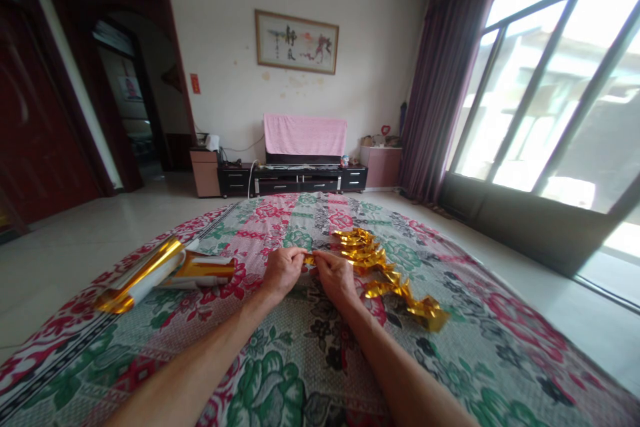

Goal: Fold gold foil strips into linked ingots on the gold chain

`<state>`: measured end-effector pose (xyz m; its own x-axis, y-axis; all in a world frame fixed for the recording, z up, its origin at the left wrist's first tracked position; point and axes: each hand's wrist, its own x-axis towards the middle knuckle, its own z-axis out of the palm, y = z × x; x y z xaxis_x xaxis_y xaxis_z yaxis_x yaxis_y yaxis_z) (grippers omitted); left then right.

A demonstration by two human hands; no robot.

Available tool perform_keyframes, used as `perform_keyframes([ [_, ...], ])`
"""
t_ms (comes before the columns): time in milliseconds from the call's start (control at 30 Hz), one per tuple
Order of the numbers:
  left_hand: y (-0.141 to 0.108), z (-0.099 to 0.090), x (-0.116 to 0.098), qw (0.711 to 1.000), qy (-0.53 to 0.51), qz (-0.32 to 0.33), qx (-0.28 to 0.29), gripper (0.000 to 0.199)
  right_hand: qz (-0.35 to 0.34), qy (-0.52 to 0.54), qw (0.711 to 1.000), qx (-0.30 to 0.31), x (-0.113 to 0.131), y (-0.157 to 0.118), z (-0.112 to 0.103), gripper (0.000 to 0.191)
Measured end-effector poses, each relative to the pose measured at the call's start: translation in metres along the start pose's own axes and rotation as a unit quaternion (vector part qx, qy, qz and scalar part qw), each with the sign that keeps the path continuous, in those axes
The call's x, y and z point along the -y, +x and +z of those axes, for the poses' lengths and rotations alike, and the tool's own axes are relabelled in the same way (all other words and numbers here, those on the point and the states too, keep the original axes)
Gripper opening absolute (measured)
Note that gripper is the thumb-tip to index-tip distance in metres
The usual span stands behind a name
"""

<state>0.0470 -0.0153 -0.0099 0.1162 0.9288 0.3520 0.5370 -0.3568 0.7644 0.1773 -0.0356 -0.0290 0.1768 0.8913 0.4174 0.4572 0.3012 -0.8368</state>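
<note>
Note left hand [283, 271] and right hand [336, 273] close together over the patterned cloth [267, 383], pinching a small gold piece [309, 259] between thumbs and forefingers, with the other fingers curled in. Cannot tell the fold or twist of this piece, being mostly hidden by the fingertips. Find a row of crumpled gold foil pieces [364, 256] just beyond and beside the right hand, running out over the cloth toward the right forearm's outer side. Judge these as already worked: creased, bunched at points, flared between. Cannot count them surely, nor tell whether joined or merely touching, owing to overlap and glare. Judge the small piece in the fingers as part-worked, with both hands engaged on it. Record on the left side of the cloth, well apart from the hands, a long gold roll [159, 269] and a shorter gold roll [205, 269], lying close together, with pale inner faces showing. Judge both as unworked material, loosely curled rather than crumpled. Cannot tell from this view how much foil is wound within either.
</note>
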Motion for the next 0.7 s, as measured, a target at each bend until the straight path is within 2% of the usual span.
perform_keyframes([
  [200,-0.0001,-0.0009,0.0009,1.000,0.002,-0.006,-0.004,0.031,-0.006,-0.021,1.000,0.012,0.0060,-0.0016,-0.0014,0.034],
  [433,-0.0006,0.0036,0.0040,0.998,0.049,0.032,-0.013,0.028,0.024,-0.018,1.000,-0.001,0.0050,-0.0001,-0.0017,0.034],
  [700,0.0000,0.0024,0.0053,0.999,0.043,0.012,-0.016,0.029,0.003,-0.021,1.000,0.014,0.0077,-0.0018,-0.0025,0.033],
])
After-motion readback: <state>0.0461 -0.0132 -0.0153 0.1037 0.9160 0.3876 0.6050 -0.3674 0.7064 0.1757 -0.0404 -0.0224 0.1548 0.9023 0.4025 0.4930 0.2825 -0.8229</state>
